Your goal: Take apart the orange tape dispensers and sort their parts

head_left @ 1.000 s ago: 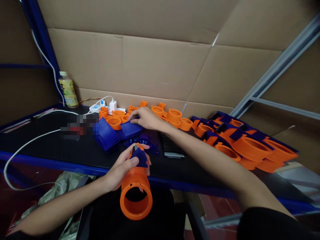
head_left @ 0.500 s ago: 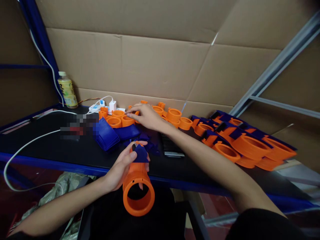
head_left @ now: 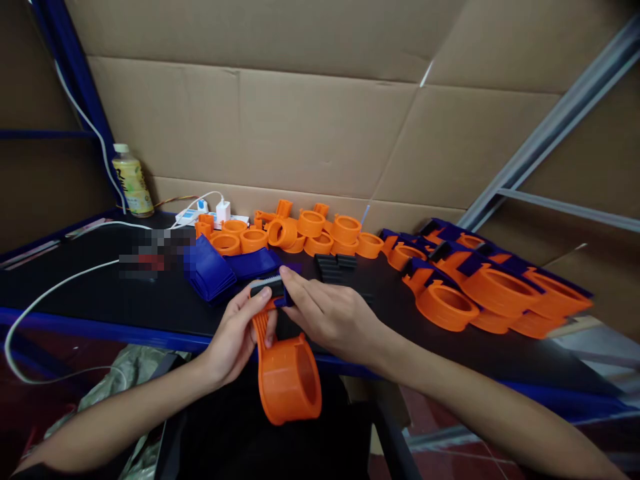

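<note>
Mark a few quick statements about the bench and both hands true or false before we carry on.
1. The left hand grips an orange piece, and the right hand is at its toothed end. True.
2. The held piece's ring is toward the cardboard wall. False: it is toward the person.
3. Flat blue pieces lie left of the loose black strips. True.
4. The yellow-labelled bottle lies on its side. False: it stands upright, capped.

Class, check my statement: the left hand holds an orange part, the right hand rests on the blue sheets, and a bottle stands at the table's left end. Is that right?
Not quite: the right hand is at the toothed upper end of the orange part, not on the blue sheets, as the head view shows. The rest holds.
</note>
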Action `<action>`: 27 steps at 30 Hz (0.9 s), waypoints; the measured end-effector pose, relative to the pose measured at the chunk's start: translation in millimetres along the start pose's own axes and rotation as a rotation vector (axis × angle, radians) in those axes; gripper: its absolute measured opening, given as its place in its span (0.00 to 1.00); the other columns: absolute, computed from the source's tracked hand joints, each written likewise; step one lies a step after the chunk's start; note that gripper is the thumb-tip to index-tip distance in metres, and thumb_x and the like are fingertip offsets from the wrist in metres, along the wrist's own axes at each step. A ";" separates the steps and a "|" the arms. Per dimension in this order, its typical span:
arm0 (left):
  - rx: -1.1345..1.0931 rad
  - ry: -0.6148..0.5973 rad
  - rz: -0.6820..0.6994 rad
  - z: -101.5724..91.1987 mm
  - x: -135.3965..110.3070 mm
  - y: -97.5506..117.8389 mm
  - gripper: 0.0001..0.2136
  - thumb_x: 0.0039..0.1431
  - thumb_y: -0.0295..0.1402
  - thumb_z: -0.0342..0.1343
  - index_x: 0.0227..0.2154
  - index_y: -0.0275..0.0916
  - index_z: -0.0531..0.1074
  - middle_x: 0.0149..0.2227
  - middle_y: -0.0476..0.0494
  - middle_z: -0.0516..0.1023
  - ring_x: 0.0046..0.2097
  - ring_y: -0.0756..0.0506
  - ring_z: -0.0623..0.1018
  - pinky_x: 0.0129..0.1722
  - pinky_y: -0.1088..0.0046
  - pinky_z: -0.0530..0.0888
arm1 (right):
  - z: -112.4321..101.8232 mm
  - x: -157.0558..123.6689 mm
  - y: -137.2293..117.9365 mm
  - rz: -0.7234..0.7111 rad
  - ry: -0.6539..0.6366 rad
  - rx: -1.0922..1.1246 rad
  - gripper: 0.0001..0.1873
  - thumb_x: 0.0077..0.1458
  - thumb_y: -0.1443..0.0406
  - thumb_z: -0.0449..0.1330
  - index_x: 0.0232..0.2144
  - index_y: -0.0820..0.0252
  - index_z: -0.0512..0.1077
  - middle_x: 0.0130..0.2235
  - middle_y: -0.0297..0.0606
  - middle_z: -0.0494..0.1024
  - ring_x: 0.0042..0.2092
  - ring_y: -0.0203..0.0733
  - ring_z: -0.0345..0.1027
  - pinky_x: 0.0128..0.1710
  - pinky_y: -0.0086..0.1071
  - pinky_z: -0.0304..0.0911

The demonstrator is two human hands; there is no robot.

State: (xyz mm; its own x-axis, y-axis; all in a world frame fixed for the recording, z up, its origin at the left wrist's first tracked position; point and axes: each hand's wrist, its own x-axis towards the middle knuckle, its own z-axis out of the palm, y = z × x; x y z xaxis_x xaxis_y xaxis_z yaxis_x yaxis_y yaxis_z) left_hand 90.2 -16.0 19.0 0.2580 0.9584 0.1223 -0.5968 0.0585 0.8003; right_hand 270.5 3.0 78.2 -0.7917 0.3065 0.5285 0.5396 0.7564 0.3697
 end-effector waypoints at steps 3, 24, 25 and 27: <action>0.040 0.027 -0.010 8.2 -4.1 -4.1 0.10 0.66 0.42 0.55 0.39 0.41 0.67 0.16 0.57 0.66 0.15 0.55 0.62 0.17 0.82 0.65 | 7.5 -8.7 -3.3 0.022 0.016 0.036 0.23 0.69 0.66 0.48 0.61 0.77 0.63 0.54 0.57 0.77 0.48 0.46 0.77 0.44 0.35 0.75; 0.250 -0.025 -0.148 4.0 -14.2 5.0 0.15 0.61 0.42 0.59 0.47 0.40 0.70 0.19 0.53 0.72 0.14 0.55 0.62 0.14 0.81 0.59 | 31.1 18.2 46.8 0.259 -0.334 -0.068 0.15 0.69 0.62 0.52 0.41 0.62 0.78 0.42 0.45 0.77 0.40 0.44 0.71 0.31 0.33 0.57; 0.256 -0.030 -0.150 3.7 -13.5 4.7 0.16 0.61 0.42 0.59 0.47 0.40 0.70 0.20 0.53 0.72 0.14 0.55 0.62 0.13 0.82 0.59 | 35.3 18.2 47.0 0.250 -0.346 -0.071 0.14 0.68 0.64 0.52 0.44 0.62 0.78 0.43 0.45 0.76 0.41 0.43 0.71 0.31 0.32 0.57; 0.261 -0.034 -0.161 3.8 -12.6 4.9 0.16 0.61 0.42 0.60 0.47 0.40 0.70 0.19 0.53 0.72 0.12 0.55 0.62 0.12 0.82 0.59 | 42.0 16.8 47.7 0.232 -0.370 -0.064 0.16 0.68 0.68 0.51 0.51 0.61 0.75 0.44 0.45 0.75 0.41 0.43 0.71 0.32 0.31 0.59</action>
State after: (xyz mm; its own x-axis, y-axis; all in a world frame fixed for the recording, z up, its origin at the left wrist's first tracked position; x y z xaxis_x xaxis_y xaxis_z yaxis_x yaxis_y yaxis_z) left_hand 86.9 -28.8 23.6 0.3614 0.9324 -0.0019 -0.3316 0.1304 0.9344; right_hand 270.9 68.5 72.6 -0.6901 0.6595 0.2980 0.7229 0.6090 0.3263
